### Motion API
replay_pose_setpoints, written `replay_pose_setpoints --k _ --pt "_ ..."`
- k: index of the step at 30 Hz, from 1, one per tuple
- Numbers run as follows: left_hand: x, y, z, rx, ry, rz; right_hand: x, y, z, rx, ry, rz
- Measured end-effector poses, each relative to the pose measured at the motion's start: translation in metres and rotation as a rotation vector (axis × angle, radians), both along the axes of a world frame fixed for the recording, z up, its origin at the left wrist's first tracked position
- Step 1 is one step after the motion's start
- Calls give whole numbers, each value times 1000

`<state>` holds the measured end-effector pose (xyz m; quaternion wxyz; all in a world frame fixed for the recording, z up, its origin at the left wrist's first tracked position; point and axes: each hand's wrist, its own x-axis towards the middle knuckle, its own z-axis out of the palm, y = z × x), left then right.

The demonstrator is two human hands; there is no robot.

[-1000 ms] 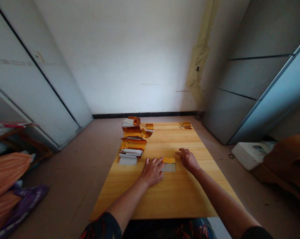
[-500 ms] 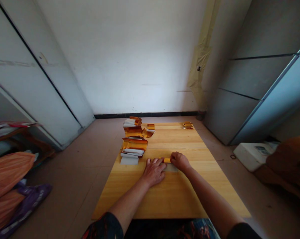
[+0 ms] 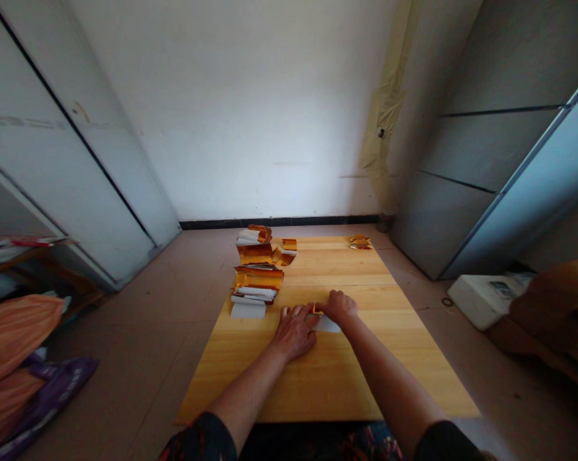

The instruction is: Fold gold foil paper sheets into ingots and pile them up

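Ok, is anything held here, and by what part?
A gold-and-white foil sheet under the right hand; gripped or only pressed cannot be told.

**Work Surface Layout**

My light wooden table (image 3: 250,384) carries stacked gold-and-white foil paper (image 3: 257,278) toward the upper left of the frame, a small gold foil strip (image 3: 289,244) just beside it, a gold foil scrap (image 3: 360,242) at the far right corner, and a white sheet (image 3: 328,324) near center.

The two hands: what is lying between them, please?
In the head view, a white paper piece with gold foil lies between the left hand and right hand on the wooden table.
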<state>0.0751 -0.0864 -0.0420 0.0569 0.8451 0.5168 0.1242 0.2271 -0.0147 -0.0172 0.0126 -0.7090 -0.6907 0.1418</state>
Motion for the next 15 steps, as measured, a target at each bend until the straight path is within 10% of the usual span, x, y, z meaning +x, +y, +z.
replay_pose_setpoints --k 15 --pt "-2 -1 -10 -7 22 54 -6 3 11 -74 6 -98"
